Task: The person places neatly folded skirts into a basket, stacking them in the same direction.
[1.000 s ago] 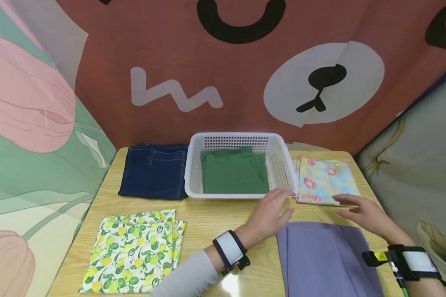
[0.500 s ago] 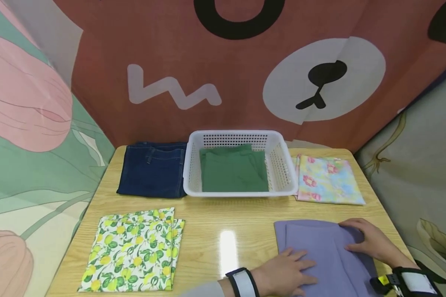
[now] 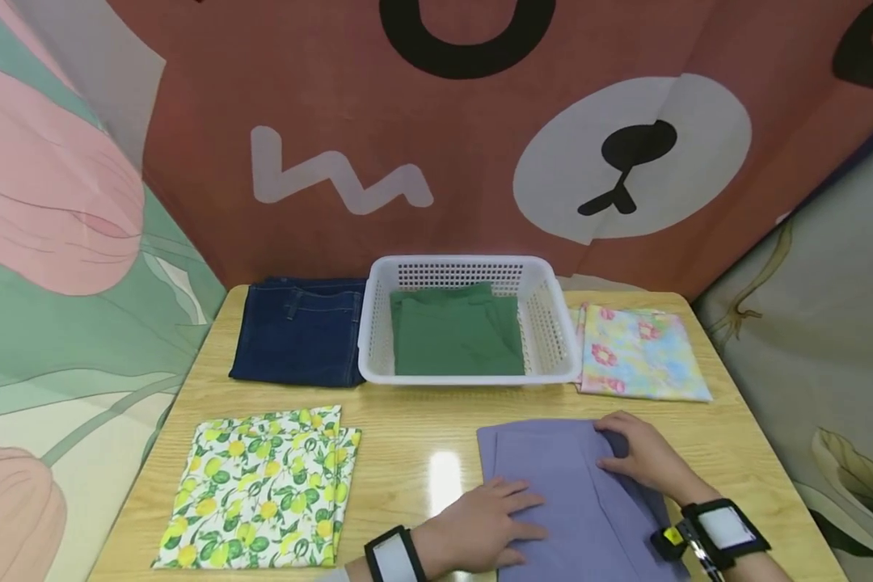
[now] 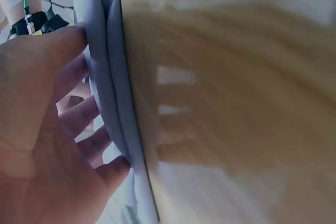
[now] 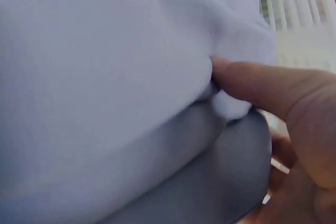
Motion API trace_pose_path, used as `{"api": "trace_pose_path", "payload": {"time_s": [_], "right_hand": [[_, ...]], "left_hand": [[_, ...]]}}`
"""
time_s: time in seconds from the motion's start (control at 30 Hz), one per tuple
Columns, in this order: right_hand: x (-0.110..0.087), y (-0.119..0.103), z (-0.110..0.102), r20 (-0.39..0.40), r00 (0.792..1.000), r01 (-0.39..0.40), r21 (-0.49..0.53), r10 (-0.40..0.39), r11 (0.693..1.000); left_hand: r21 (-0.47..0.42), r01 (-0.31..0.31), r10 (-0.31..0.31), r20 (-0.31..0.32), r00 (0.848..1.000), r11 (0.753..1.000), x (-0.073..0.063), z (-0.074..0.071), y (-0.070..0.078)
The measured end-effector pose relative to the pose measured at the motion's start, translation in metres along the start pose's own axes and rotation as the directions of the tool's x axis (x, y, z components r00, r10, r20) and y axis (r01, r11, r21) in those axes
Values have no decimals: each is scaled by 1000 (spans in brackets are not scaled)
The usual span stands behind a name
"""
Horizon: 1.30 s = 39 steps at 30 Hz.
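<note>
A folded purple garment (image 3: 560,465) lies at the front of the table, right of its middle. My left hand (image 3: 480,525) rests on its left side, fingers spread over the top layer. In the left wrist view that hand (image 4: 37,119) has its fingertips on the folded edge of the cloth (image 4: 107,61). At the far right corner my right hand (image 3: 651,457) pinches the cloth between thumb and fingers. The right wrist view shows the thumb (image 5: 262,80) pressed into the stacked layers, with the other fingers partly hidden under the edge.
A white basket (image 3: 553,323) with folded green cloth (image 3: 458,335) inside stands at the back. Folded jeans (image 3: 298,335) lie to its left and flowered cloth (image 3: 643,352) to its right. Lemon-print cloth (image 3: 258,485) lies front left on the wooden table (image 3: 400,436).
Both hands have come down from near the basket and flowered cloth onto the purple garment. Since then the garment has slid left along the table with both hands on it.
</note>
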State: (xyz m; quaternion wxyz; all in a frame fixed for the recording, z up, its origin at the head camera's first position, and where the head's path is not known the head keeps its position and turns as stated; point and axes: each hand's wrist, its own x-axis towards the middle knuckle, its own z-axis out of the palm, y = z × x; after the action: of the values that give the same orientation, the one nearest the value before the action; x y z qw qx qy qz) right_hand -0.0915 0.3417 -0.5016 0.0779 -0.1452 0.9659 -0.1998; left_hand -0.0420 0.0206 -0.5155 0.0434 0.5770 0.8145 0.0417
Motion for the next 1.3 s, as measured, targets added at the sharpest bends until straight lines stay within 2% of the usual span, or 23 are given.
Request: {"api": "trace_pose_path", "payload": {"time_s": [0.13, 0.33, 0.57, 0.67, 0.7, 0.77, 0.83, 0.9, 0.97, 1.0, 1.03, 1.07, 1.13, 1.23, 1.27, 1.3], "right_hand": [[20, -24, 9, -8, 998, 54, -50, -54, 997], [42, -56, 23, -60, 990, 122, -91, -128, 988], [54, -75, 30, -75, 990, 114, -68, -119, 991], [54, -73, 28, -67, 989, 128, -20, -129, 992], [53, -71, 26, -72, 989, 134, 5, -133, 991], [48, -63, 21, -91, 989, 122, 54, -117, 991], [40, -53, 14, -105, 992, 86, 108, -75, 990], [30, -41, 6, -103, 995, 32, 182, -13, 983], [18, -30, -1, -58, 996, -51, 277, 70, 960], [12, -25, -4, -17, 993, -101, 338, 114, 936], [6, -20, -6, 30, 989, -145, 399, 145, 905], [0, -16, -8, 86, 981, -196, 467, 176, 862], [-11, -10, -11, 209, 956, -289, 584, 204, 758], [-22, -4, -11, 351, 919, -384, 698, 179, 605], [-24, -3, -11, 379, 910, -403, 720, 166, 565], [-25, -3, -11, 395, 907, -409, 739, 147, 535]], "left_hand": [[-29, 14, -15, -30, 999, 999, -24, -4, -14], [-88, 72, -78, -62, 995, 994, -58, -10, -31], [-155, 120, -137, -109, 985, 981, -80, -15, -49], [-228, 170, -205, -139, 969, 959, -89, -14, -54], [-269, 198, -244, -148, 959, 943, -93, -14, -56], [-358, 271, -342, -152, 927, 894, -102, -14, -59], [-470, 337, -446, -142, 884, 816, -109, -16, -63], [-577, 385, -538, -114, 835, 720, -116, -17, -67], [-694, 404, -607, -60, 792, 596, -122, -18, -71], [-754, 404, -634, -22, 773, 518, -124, -19, -72], [-802, 404, -655, 22, 756, 440, -126, -19, -74], [-842, 405, -669, 73, 740, 356, -129, -20, -76], [-897, 401, -681, 175, 711, 188, -132, -21, -78], [-921, 389, -674, 298, 676, -16, -134, -24, -80], [-923, 377, -669, 330, 667, -79, -135, -25, -81], [-923, 362, -662, 352, 661, -130, -135, -26, -82]]}}
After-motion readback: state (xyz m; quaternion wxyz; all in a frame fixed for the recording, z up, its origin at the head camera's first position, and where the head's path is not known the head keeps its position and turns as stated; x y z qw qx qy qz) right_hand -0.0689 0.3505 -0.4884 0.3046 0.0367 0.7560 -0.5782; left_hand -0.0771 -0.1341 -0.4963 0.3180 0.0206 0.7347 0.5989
